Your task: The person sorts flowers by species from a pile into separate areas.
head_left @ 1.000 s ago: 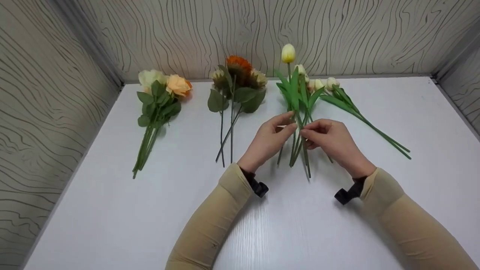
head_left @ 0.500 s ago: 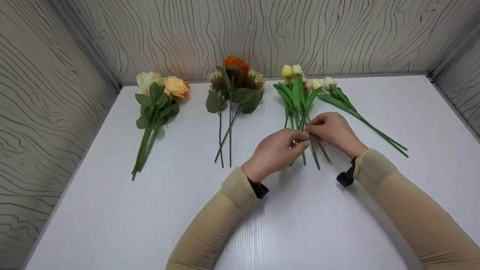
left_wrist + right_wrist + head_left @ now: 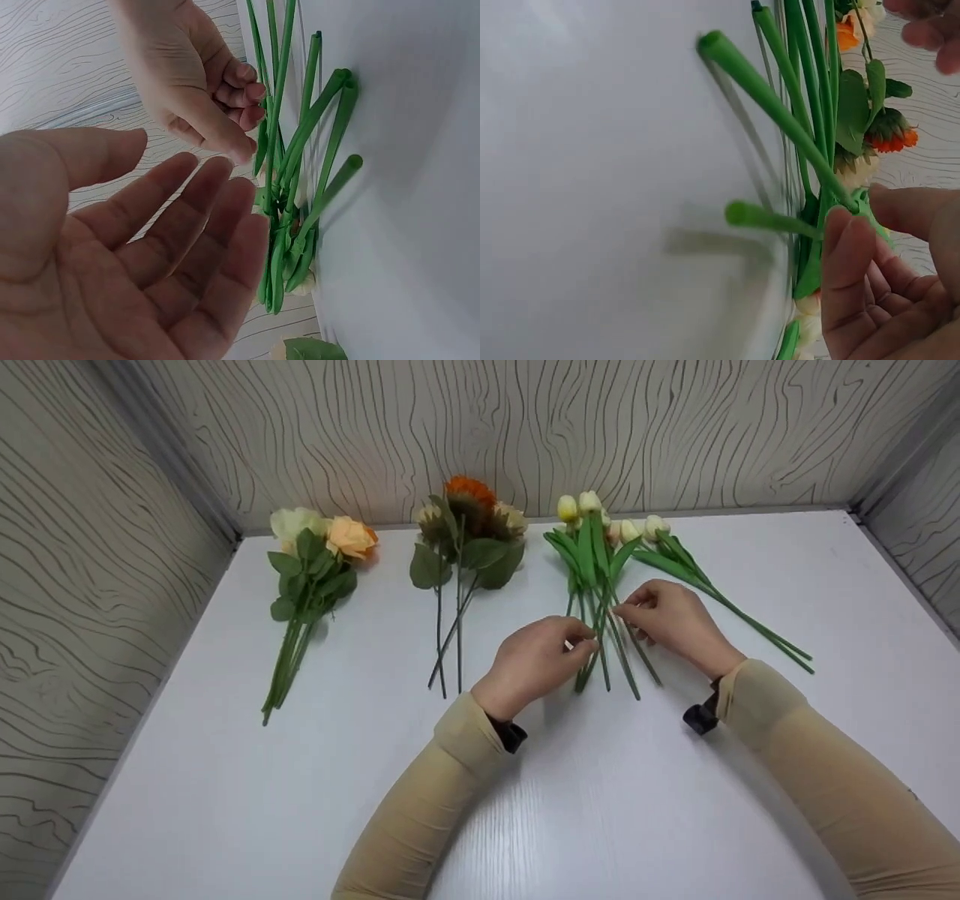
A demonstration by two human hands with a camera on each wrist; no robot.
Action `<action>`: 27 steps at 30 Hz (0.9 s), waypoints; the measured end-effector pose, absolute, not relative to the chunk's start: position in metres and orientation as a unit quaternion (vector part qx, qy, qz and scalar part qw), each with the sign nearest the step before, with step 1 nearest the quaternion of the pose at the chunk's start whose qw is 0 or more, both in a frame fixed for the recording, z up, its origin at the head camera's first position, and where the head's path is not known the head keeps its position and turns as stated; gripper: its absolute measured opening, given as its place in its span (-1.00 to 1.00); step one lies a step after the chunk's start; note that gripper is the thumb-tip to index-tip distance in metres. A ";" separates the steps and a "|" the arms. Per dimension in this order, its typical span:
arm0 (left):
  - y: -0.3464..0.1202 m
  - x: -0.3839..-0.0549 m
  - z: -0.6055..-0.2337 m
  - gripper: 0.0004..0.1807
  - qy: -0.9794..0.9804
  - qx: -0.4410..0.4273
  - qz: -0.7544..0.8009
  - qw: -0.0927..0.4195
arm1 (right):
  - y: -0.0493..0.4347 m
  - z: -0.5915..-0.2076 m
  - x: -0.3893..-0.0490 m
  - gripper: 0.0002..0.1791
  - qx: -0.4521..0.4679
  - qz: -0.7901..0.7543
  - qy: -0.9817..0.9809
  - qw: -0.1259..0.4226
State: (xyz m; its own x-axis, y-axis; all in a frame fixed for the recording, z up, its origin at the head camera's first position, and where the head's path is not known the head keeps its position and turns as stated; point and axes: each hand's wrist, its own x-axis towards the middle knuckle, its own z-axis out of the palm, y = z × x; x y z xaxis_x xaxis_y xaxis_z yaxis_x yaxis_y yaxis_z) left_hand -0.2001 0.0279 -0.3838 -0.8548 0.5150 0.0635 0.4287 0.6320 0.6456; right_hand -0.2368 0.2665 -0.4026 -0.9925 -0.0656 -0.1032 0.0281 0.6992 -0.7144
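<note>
In the head view, white and yellow tulips (image 3: 589,551) lie in a bunch at the back right, their green stems fanned toward me. My right hand (image 3: 679,619) is at the bunch's right side. Its thumb and index finger pinch a tulip stem (image 3: 780,116) in the right wrist view, and another stem end (image 3: 757,217) sticks out below. To the left of the stems hovers my left hand (image 3: 532,664), fingertips close beside them. Its fingers are loosely bent and hold nothing in the left wrist view, where the tulip stems (image 3: 277,97) stand beyond them.
Two more tulips (image 3: 720,592) lie slantwise to the right. Left of the bunch are an orange flower with cream ones (image 3: 472,510), face down, and a rose bunch (image 3: 304,570). A wood-patterned wall (image 3: 495,427) rises behind the white table (image 3: 300,810).
A yellow tulip raised upright has come down among the others. My left hand has moved back from the stems and let go; my right hand has shifted slightly to the right.
</note>
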 end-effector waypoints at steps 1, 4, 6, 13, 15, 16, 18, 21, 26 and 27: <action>0.029 -0.200 -0.384 -0.74 0.903 0.268 0.332 0.057 | 0.273 -0.402 -0.237 -0.57 -0.006 -0.385 0.921 0.056; 0.035 -0.196 -0.384 -0.71 0.908 0.302 0.288 0.031 | 0.297 -0.400 -0.240 -0.61 0.003 -0.355 0.935 0.029; 0.042 -0.191 -0.386 -0.65 0.908 0.342 0.240 0.008 | 0.316 -0.401 -0.243 -0.63 0.011 -0.320 0.947 0.010; 0.071 -0.155 -0.399 -0.35 0.874 0.477 0.069 -0.063 | 0.382 -0.408 -0.243 -0.57 0.028 -0.235 0.971 0.029; 0.077 -0.146 -0.401 -0.32 0.861 0.503 0.045 -0.061 | 0.391 -0.410 -0.240 -0.57 0.026 -0.230 0.972 0.037; 0.079 -0.141 -0.402 -0.32 0.856 0.512 0.037 -0.057 | 0.394 -0.411 -0.238 -0.59 0.026 -0.229 0.972 0.037; 0.082 -0.135 -0.403 -0.32 0.848 0.527 0.024 -0.052 | 0.398 -0.412 -0.237 -0.62 0.022 -0.227 0.973 0.032; 0.085 -0.132 -0.402 -0.33 0.843 0.535 0.011 -0.051 | 0.401 -0.413 -0.234 -0.68 0.015 -0.216 0.976 0.017; 0.085 -0.135 -0.402 -0.36 0.844 0.534 0.016 -0.046 | 0.404 -0.412 -0.231 -0.75 0.015 -0.188 0.982 0.005; 0.085 -0.135 -0.402 -0.36 0.843 0.535 0.019 -0.046 | 0.406 -0.411 -0.230 -0.76 0.016 -0.182 0.983 0.005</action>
State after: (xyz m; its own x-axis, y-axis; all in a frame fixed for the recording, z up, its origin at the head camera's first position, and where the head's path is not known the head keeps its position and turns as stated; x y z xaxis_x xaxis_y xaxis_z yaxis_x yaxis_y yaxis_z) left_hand -0.1352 0.0852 -0.4021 -0.4236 0.9006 0.0970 0.9040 0.4271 -0.0172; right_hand -0.2296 0.4057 -0.4111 -0.9994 0.0303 -0.0166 0.0342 0.9329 -0.3586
